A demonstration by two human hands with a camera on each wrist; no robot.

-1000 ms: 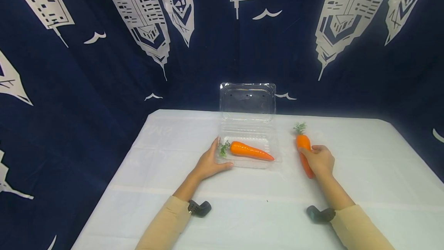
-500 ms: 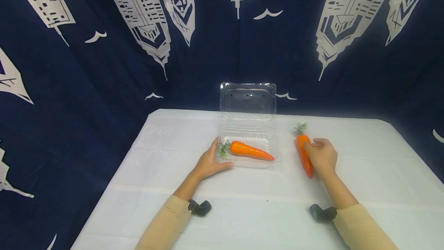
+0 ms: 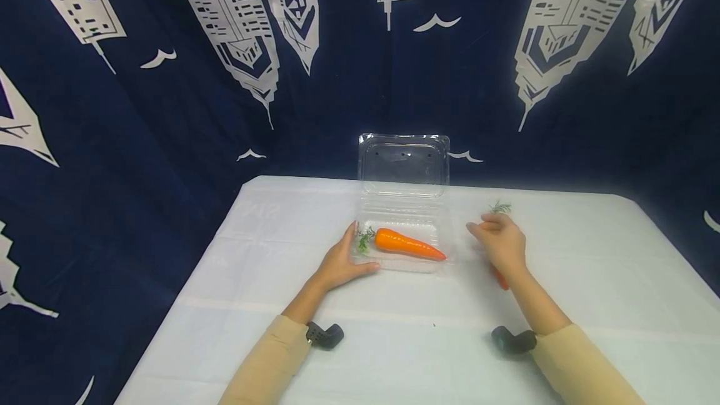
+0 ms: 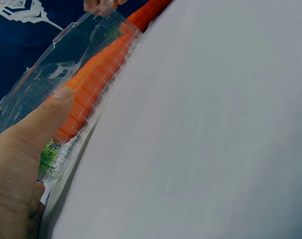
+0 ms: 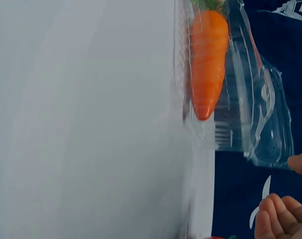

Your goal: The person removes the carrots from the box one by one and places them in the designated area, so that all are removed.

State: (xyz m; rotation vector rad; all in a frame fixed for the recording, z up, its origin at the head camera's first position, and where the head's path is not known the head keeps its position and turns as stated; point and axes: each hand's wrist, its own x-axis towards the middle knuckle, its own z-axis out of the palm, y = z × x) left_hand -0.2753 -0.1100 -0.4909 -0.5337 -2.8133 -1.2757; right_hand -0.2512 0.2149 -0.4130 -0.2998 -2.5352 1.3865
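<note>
A clear plastic clamshell container (image 3: 444, 217) stands on the table with its lid (image 3: 404, 161) raised at the back. One orange carrot (image 3: 409, 245) with green leaves lies across its base. My left hand (image 3: 336, 264) holds the container's near left corner, thumb (image 4: 58, 102) along the front and fingers at the left side. Right of the container, a second carrot (image 3: 502, 280) lies on the table, mostly hidden under my right hand (image 3: 503, 245). In the right wrist view, thumb and loosely bent fingers (image 5: 277, 216) are apart with nothing between them.
The white-covered table (image 3: 394, 342) extends around the container and toward the front. Behind it hangs a dark blue cloth (image 3: 337, 111) printed with white buildings and birds. A dark camera mount sits on each wrist (image 3: 325, 335).
My right hand has let go of the second carrot and shifted left over it, hiding most of it. The second carrot's leafy top has swung slightly right. My left hand stays on the container.
</note>
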